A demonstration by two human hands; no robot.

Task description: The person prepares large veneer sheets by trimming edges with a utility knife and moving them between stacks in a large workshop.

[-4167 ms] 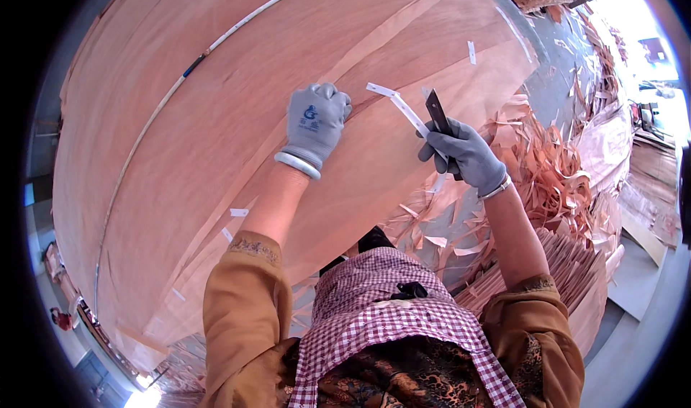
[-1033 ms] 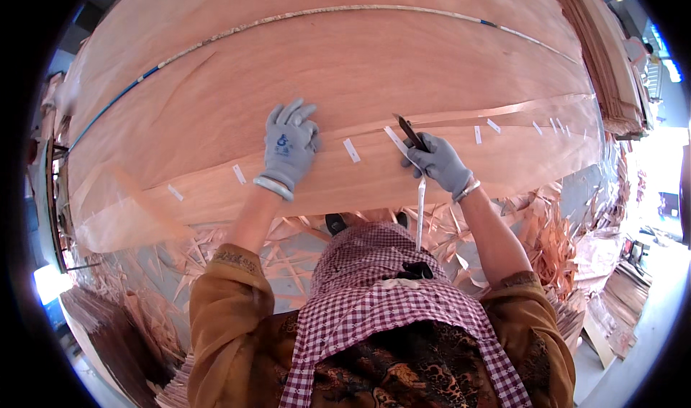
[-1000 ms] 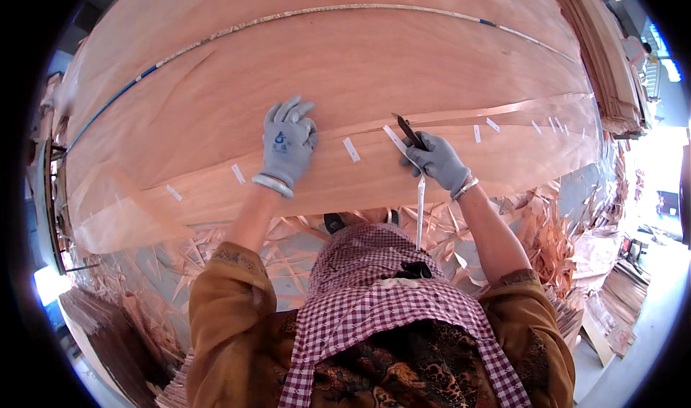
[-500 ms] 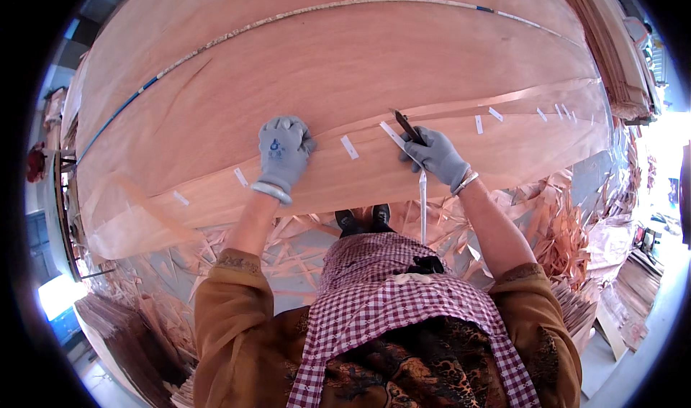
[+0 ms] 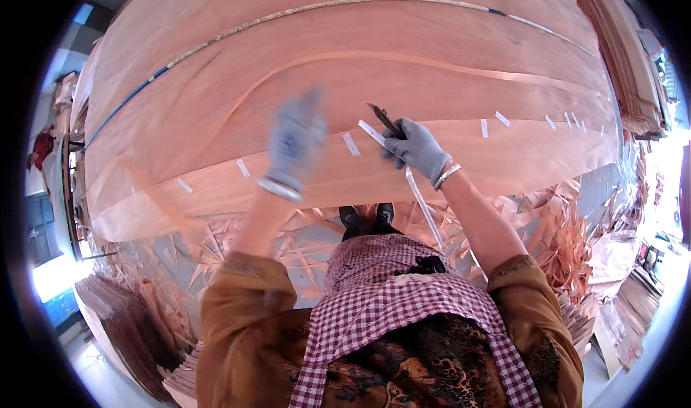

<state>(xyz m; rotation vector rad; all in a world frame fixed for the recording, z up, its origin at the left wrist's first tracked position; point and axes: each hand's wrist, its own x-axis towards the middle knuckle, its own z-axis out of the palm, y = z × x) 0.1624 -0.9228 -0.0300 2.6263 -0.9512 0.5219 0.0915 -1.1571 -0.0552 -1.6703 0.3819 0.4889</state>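
My left hand, in a grey glove, is smeared by motion over the large thin wood veneer sheet; its fingers cannot be made out. To its right my gloved right hand is closed on a dark blade tool and a white tape strip, whose long tail hangs down toward my apron. Short white tape pieces cross a seam along the sheet's near part. A narrow loose veneer strip curves across above the seam. A long thin rod lies bowed farther back.
Veneer stacks stand at the back right and lower left. Veneer scraps are strewn over the grey floor around my feet. A red shape, too small to name, is at the far left edge.
My left hand has lifted from a curled pose into a blurred movement. The narrow veneer strip now arches higher, away from the seam. My right hand has moved slightly left, still holding tool and tape.
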